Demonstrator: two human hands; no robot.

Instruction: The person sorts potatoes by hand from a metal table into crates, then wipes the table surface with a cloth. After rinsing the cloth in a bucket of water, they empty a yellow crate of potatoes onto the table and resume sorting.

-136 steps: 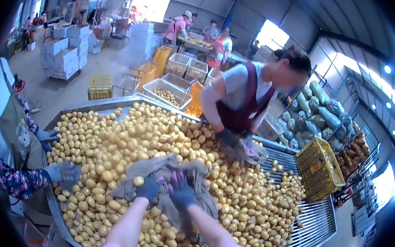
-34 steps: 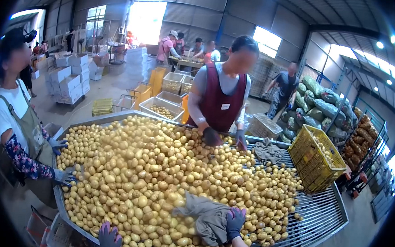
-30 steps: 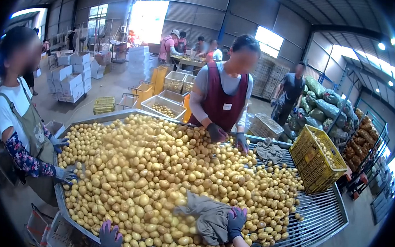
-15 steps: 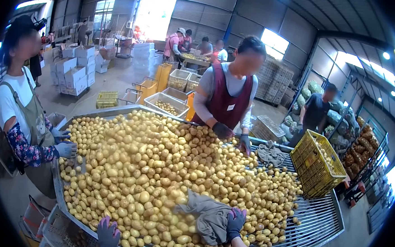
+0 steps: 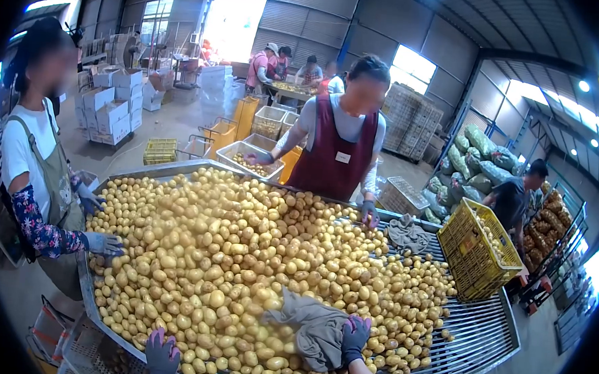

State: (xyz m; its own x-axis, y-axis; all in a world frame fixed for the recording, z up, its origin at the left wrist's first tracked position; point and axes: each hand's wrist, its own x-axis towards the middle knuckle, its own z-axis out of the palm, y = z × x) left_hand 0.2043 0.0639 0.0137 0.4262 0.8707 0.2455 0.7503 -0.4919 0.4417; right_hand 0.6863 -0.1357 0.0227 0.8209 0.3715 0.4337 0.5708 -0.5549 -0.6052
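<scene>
A broad heap of small yellow potatoes [image 5: 220, 251] covers the metal sorting table [image 5: 472, 335] in front of me. My left hand [image 5: 163, 355], in a dark glove with pink-purple fingertips, lies at the near edge against the potatoes, fingers apart and nothing in it. My right hand [image 5: 355, 340], gloved the same way, is closed on the right side of a crumpled grey cloth [image 5: 318, 329]. That cloth rests on top of the potatoes, hiding those beneath it.
Across the table stands a co-worker in a maroon apron [image 5: 336, 148]; another in an olive apron [image 5: 56, 179] is at the left. A yellow crate of potatoes [image 5: 477, 259] leans at the right end, near a second grey cloth [image 5: 408, 233]. White crates [image 5: 250, 158] stand behind the far edge.
The co-worker opposite has drawn one hand back from the heap to over a white crate. The left co-worker's hand has moved onto the potatoes. My hands have hardly moved.
</scene>
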